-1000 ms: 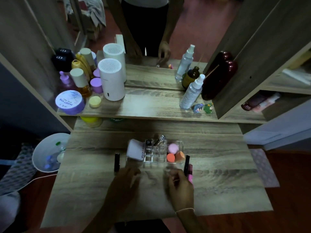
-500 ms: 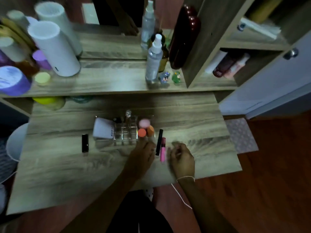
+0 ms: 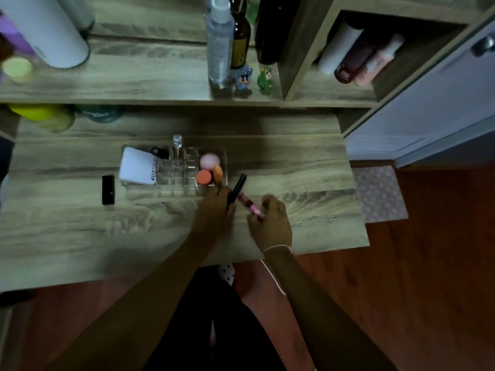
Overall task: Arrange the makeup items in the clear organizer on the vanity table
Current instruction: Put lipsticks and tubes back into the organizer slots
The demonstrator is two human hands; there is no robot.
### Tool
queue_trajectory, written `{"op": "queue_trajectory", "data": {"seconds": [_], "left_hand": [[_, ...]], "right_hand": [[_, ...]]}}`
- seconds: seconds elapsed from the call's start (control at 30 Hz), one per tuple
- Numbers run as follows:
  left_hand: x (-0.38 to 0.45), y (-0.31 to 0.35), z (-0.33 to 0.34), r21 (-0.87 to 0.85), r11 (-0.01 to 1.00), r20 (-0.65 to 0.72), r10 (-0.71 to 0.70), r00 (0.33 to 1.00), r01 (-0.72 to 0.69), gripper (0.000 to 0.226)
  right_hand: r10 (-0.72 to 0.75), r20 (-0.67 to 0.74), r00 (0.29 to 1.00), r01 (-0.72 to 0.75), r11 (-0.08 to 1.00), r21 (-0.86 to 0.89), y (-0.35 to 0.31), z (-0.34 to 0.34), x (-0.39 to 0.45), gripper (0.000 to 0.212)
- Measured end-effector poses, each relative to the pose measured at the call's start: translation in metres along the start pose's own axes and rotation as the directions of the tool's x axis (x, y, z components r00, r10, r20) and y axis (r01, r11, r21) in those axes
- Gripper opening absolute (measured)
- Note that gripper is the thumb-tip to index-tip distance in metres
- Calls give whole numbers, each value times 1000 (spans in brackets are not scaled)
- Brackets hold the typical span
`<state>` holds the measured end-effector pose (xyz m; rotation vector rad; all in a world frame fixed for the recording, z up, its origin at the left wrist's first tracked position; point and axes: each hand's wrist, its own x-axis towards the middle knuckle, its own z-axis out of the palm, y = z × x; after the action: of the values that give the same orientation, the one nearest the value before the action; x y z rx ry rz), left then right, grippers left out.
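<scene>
The clear organizer sits mid-table. It holds a white compact at its left, a small black item and a clear-topped item at the back, and pink, red and orange sponges at its right. My left hand is just right of the organizer's front corner, fingers closed on a black tube. Beside it, my right hand grips a pink tube, lifted at a slant. A black lipstick lies on the table left of the organizer.
A raised shelf behind carries a white cylinder, a spray bottle, a dark bottle and two small figurines. A cubby at right holds tubes. A white door stands to the right.
The view swung right and down. Both hands moved from the organizer's front to its right side; the black and pink tubes that lay on the table are now held, left and right.
</scene>
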<state>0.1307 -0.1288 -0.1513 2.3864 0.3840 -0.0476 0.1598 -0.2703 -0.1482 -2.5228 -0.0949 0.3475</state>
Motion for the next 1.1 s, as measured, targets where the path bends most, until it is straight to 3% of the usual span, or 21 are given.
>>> {"op": "queue_trajectory", "data": {"seconds": [0.13,0.3,0.43,0.53,0.7,0.83,0.93,1.1], "left_hand": [[-5,1,-2,59,998,11,2,1000,-3,17],[-15,-2,-9,26,999,6,-34,999,34,49],[-35,-13,-24,-38,988,-31,-148,988,147,17],[-55,-29,-40,-106,976,-20,-191,981,188,22],[-65,-51,-83,-213,967,-148,-173,974,140,14],[-42,-61,-117,-169,984,-331,-106,938,51,18],[-22,-66,-139,-164,986,-373,-55,926,-8,19],[-4,-69,-154,-174,983,-387,-6,922,-66,13]], "right_hand": [[84,26,996,-85,994,62,16,-13,6,25],[100,129,987,-120,982,150,27,-28,12,17],[134,258,957,-196,952,236,24,-35,10,23],[115,275,955,-184,953,239,8,-34,3,16],[19,292,956,-122,932,340,-48,-24,-10,12],[-70,291,954,-46,926,376,-96,-7,-12,27],[-86,286,954,-23,934,357,-123,7,-9,37],[-92,172,981,23,929,369,-147,25,-1,22]]}}
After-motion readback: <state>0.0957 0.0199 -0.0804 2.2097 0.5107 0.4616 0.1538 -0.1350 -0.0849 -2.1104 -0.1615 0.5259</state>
